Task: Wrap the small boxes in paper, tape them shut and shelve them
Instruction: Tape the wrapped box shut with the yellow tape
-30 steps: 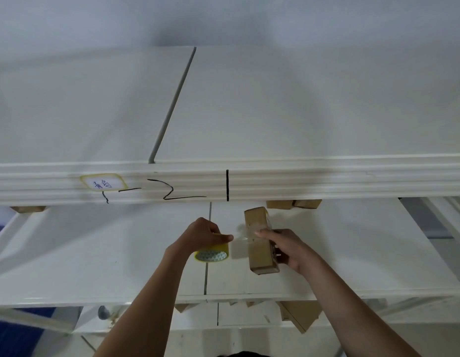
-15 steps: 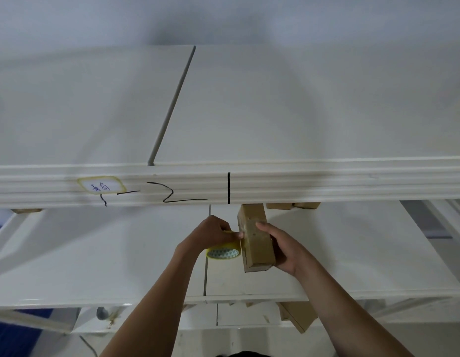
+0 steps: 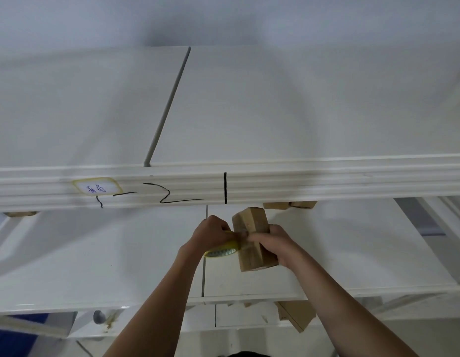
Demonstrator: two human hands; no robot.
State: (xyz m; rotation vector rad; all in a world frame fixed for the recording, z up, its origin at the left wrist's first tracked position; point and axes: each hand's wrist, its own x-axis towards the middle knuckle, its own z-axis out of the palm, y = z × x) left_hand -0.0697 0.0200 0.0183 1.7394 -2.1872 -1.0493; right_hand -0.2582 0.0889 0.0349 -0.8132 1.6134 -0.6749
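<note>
Far left, front edge of upper shelf: yellow-rimmed label with blue handwriting (illegible), then black marker squiggles and one vertical black stroke further right. Grey seam running back across the upper shelf top, left of centre.

Left hand over the middle shelf, fingers curled shut around the yellow tape roll; roll mostly hidden under the palm, only lower rim and patterned core showing. Thumb and fingertips pressed against the left face of the paper-wrapped box, at about mid-height.

Box held upright, slightly tilted, in the air above the middle shelf, just below the upper shelf's front edge and right of the black stroke. Shiny strip across the box's middle where the two hands meet (probably tape; too blurred to confirm).

Right hand clasped around the box from the right, fingers wrapped over the front face, touching the left hand's fingertips. Lower end of box free below both hands.

Behind and right of the box, tucked under the upper shelf edge: two more brown parcels, partly hidden. Another brown parcel on the lowest level, partly hidden by the middle shelf and right forearm. Nothing between hands and box.
</note>
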